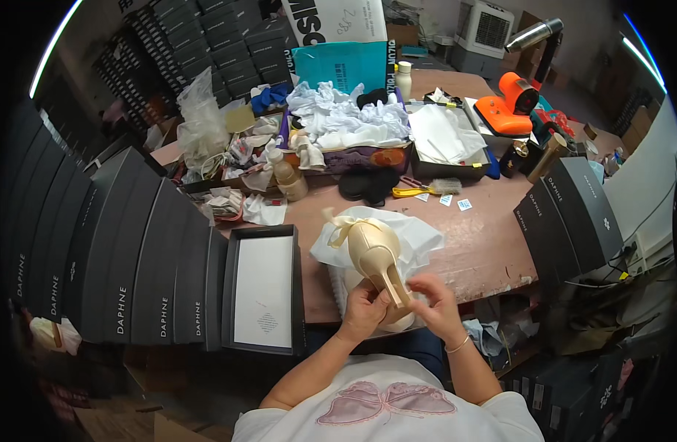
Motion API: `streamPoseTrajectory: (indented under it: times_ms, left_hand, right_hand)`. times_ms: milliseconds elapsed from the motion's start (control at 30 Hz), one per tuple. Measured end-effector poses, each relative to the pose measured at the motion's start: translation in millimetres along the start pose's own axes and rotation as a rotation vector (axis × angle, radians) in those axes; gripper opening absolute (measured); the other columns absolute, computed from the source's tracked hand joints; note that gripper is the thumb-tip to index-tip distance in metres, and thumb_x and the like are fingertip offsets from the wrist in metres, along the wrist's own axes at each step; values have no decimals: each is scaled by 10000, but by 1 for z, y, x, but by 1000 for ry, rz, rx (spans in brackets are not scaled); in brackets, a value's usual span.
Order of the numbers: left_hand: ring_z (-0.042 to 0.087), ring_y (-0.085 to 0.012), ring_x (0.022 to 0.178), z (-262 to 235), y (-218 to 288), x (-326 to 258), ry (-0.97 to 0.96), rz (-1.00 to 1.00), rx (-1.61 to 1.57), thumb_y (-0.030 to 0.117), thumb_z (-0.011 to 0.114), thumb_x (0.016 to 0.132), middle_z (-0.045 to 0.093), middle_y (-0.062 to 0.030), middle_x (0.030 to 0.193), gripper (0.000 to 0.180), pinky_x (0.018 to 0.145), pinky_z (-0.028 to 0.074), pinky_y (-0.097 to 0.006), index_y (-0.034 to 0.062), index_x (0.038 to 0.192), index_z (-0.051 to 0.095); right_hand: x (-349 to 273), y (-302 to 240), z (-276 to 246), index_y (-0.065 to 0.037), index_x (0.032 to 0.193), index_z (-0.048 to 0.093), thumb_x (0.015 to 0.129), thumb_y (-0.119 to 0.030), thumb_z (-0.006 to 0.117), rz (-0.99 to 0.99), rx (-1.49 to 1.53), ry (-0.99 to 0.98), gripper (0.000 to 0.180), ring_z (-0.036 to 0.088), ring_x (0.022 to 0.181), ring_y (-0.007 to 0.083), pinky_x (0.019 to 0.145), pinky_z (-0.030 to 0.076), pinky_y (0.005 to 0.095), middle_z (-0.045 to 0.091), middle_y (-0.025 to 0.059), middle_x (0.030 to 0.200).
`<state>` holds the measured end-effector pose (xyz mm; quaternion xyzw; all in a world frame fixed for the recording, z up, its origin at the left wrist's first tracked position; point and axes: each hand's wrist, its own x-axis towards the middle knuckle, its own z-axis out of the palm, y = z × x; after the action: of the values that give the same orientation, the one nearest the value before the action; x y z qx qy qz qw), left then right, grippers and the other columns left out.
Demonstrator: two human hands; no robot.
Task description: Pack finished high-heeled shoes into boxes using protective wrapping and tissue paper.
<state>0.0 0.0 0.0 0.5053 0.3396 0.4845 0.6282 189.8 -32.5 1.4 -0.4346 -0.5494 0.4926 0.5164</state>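
The left hand [362, 313] has its grip closed on a cream high-heeled shoe [374, 247], over white tissue paper [423, 234] at the near edge of the counter [485, 243], while the right hand [437, 306] is by the heel [397, 286], whether gripping I cannot tell, and an open black box [297, 295] lies left

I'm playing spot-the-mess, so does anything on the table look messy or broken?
Yes: the front edge of the table, near the dark boxes on the right, looks chipped, with pale patches. Also, small white labels lie loose by the brush, scattered rather than stacked.
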Motion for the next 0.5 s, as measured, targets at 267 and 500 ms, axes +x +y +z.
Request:
streamPoseTrajectory:
  times_ms: [267, 500]
  left_hand:
    - [626, -290, 833, -4, 47, -3, -364, 299, 863, 140, 706, 800, 604, -146, 966, 300, 735, 500, -360, 6, 1045, 595]
    - [622, -226, 835, -34, 49, -2, -61, 388, 795, 102, 751, 765, 626, -122, 936, 267, 739, 504, -307, 0, 976, 622]
  right_hand:
    - [40, -95, -9, 31, 1300, 462, 769, -288, 786, 154, 251, -245, 700, 526, 1121, 193, 936, 441, 298, 558, 111, 1191]
    - [-9, -35, -28, 0, 1173, 576, 766, -122, 687, 455, 560, -30, 439, 636, 977, 214, 904, 496, 320, 647, 100, 1049]
